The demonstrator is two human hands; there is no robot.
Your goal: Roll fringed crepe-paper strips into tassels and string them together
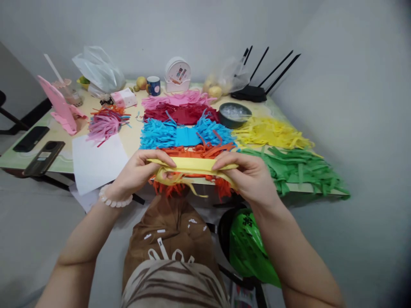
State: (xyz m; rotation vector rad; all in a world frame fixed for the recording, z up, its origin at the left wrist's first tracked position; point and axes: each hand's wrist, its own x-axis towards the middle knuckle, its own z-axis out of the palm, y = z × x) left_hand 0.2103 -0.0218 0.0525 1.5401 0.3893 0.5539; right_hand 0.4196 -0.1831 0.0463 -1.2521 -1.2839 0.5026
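Observation:
A strip of yellow fringed paper (pixel 192 164) is stretched level between my two hands, above the table's front edge. My left hand (pixel 144 167) pinches its left end, and my right hand (pixel 245 171) pinches the right end. Thin cut strands dangle below it. Just behind lies orange fringed paper (pixel 205 150), partly hidden by the yellow strip and hanging over the edge. Farther back are blue fringed paper (pixel 188 136), dark red fringed paper (pixel 181 114) and pink fringed paper (pixel 178 99). To the right lie yellow fringe (pixel 272 132) and green fringe (pixel 298 169).
A dark bowl (pixel 234 114), a router with upright antennas (pixel 252 93), a mug (pixel 153 86) and a pink stand (pixel 62 107) are on the table (pixel 131 115). White paper (pixel 98 162), a phone (pixel 44 157) and a multicoloured tassel bundle (pixel 107 123) lie left. A green bag (pixel 250 248) sits below.

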